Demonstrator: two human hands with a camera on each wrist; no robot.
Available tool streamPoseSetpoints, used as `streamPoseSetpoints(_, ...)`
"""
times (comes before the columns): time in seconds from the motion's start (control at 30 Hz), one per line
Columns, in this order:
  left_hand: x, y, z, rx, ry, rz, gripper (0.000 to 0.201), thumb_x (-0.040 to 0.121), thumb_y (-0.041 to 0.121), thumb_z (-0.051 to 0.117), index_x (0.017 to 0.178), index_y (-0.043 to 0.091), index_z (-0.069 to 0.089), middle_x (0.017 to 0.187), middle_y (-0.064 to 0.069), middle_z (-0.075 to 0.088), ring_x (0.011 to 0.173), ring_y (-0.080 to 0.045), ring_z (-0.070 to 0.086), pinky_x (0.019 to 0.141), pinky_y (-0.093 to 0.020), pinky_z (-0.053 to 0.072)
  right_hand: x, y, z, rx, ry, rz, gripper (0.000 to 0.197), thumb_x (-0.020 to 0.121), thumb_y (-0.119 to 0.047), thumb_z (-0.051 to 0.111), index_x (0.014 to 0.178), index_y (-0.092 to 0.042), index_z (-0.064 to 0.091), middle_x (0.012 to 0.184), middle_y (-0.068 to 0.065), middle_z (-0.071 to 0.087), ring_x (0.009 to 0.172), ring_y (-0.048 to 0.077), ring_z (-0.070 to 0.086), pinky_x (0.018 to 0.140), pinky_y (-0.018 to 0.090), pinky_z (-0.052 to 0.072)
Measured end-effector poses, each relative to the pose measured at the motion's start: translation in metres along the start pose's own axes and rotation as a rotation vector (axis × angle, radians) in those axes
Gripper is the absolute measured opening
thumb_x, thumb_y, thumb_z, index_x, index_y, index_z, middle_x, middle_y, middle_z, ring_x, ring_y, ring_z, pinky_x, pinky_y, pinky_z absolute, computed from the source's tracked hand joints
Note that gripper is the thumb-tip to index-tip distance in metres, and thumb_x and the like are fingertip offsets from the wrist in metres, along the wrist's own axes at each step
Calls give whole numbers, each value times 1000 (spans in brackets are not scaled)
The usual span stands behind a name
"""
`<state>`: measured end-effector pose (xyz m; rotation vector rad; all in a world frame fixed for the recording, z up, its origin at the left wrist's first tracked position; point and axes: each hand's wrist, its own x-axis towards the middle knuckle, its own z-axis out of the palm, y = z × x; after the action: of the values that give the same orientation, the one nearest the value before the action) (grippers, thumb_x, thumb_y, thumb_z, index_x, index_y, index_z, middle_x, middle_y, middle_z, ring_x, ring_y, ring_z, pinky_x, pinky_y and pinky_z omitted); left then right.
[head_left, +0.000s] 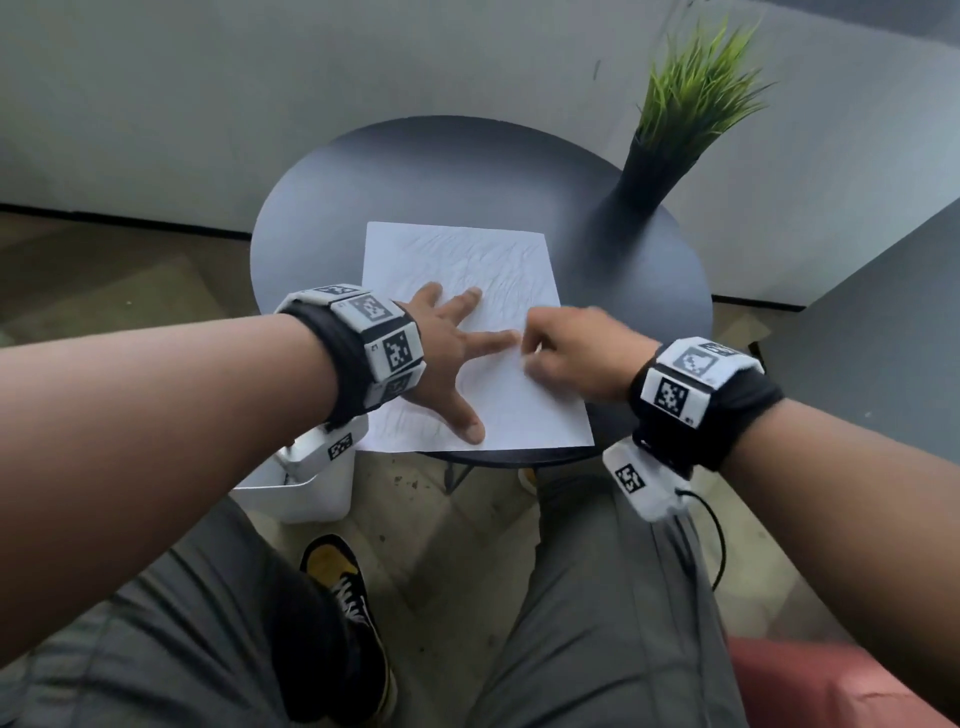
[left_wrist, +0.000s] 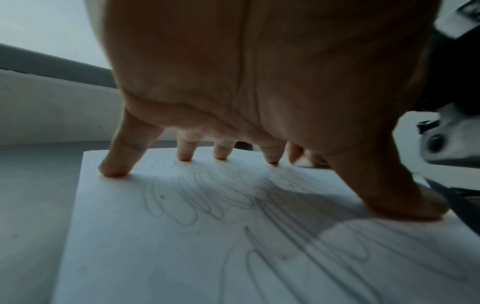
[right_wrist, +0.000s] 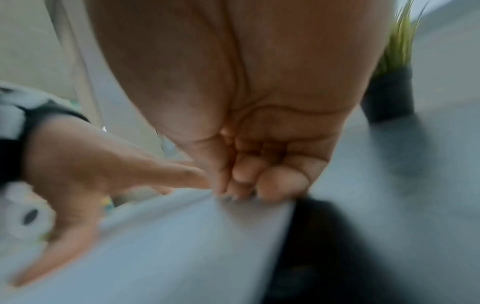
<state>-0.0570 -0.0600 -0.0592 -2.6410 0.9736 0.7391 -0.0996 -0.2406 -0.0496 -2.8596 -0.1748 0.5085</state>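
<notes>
A white sheet of paper (head_left: 467, 249) with faint pencil scribbles lies on a round dark table (head_left: 441, 171). My left hand (head_left: 441, 343) presses on its left half, with fingers spread and straight. The left wrist view shows the fingertips (left_wrist: 114, 170) and thumb planted on the scribbled paper (left_wrist: 155, 246). My right hand (head_left: 566, 348) hovers over the sheet's right side, just beyond the left index finger. Its fingers (right_wrist: 246, 181) are curled tight and pinched together at the paper (right_wrist: 182, 246). A small pale object (head_left: 537, 349) seems to sit in that pinch, but motion blur hides its shape.
A black vase with green grass (head_left: 649, 176) stands on the table's back right, close to my right hand. A white bin (head_left: 306, 493) sits on the floor under the table's left edge. A grey cabinet (head_left: 883, 312) is at the right, and my knees are below.
</notes>
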Motion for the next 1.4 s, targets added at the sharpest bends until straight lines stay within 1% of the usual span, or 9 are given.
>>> streamPoseSetpoints(0.07, -1, 0, 0, 10, 5, 2, 118, 59, 89, 63, 146, 62, -11, 165, 2, -19, 150, -40, -8, 107, -65, 30, 2, 4, 5, -32, 132, 115, 14, 92, -29, 51, 102, -19, 52, 105, 10, 64, 95, 31, 58, 77, 35, 47)
streamPoseSetpoints(0.23, -3, 2, -2, 5, 2, 5, 118, 59, 87, 64, 148, 60, -8, 165, -1, -16, 149, -43, -6, 109, -64, 26, -23, -29, 18, -18, -82, -299, 12, 93, -24, 55, 102, -17, 58, 91, -3, 56, 83, 21, 51, 69, 28, 36)
streamPoseSetpoints(0.4, -4, 2, -1, 3, 8, 5, 115, 62, 87, 63, 149, 59, -6, 165, -1, -14, 148, -42, -4, 109, -65, 26, -2, -2, 11, -64, 145, 84, 17, 94, -31, 49, 104, -19, 52, 101, 11, 63, 89, 33, 58, 76, 37, 50)
streamPoseSetpoints(0.57, -5, 3, -3, 4, -16, 0, 118, 62, 86, 64, 149, 58, -11, 165, -1, -20, 149, -44, -11, 112, -65, 21, -26, -25, 20, 2, -106, -314, 13, 93, -27, 56, 102, -18, 57, 91, -2, 62, 83, 20, 55, 71, 30, 42)
streamPoseSetpoints(0.7, -5, 2, -2, 16, -2, 0, 119, 60, 87, 63, 149, 59, -10, 165, 1, -18, 148, -40, -7, 108, -65, 28, -4, 2, 9, -21, 91, 69, 15, 93, -33, 52, 102, -22, 53, 95, 2, 60, 87, 26, 57, 73, 34, 47)
streamPoseSetpoints(0.87, -5, 3, -2, 25, -7, -1, 120, 60, 88, 63, 149, 58, -12, 165, 0, -20, 149, -42, -9, 109, -64, 27, -26, -28, 23, -47, -117, -314, 11, 93, -26, 54, 103, -20, 54, 85, -4, 55, 79, 21, 50, 68, 30, 39)
streamPoseSetpoints(1.03, -6, 3, -1, 20, 4, 5, 118, 61, 88, 62, 149, 59, -12, 165, 1, -19, 149, -40, -8, 108, -64, 28, -8, 0, 11, -54, 120, 89, 12, 93, -30, 48, 103, -22, 48, 102, 9, 62, 89, 31, 56, 76, 37, 48)
streamPoseSetpoints(1.17, -4, 1, -1, 21, -12, -2, 120, 60, 89, 62, 148, 59, -14, 164, 0, -22, 149, -42, -11, 109, -67, 24, -33, -28, 30, -11, -62, -306, 6, 94, -23, 52, 92, -23, 46, 89, 2, 60, 76, 21, 48, 67, 33, 41)
streamPoseSetpoints(1.4, -5, 3, -1, -1, -14, -5, 120, 62, 86, 64, 149, 57, -13, 164, 0, -21, 149, -43, -12, 110, -67, 22, -26, -11, 22, -124, 100, -38, 10, 96, -28, 47, 102, -21, 45, 101, 10, 60, 88, 32, 55, 71, 34, 43)
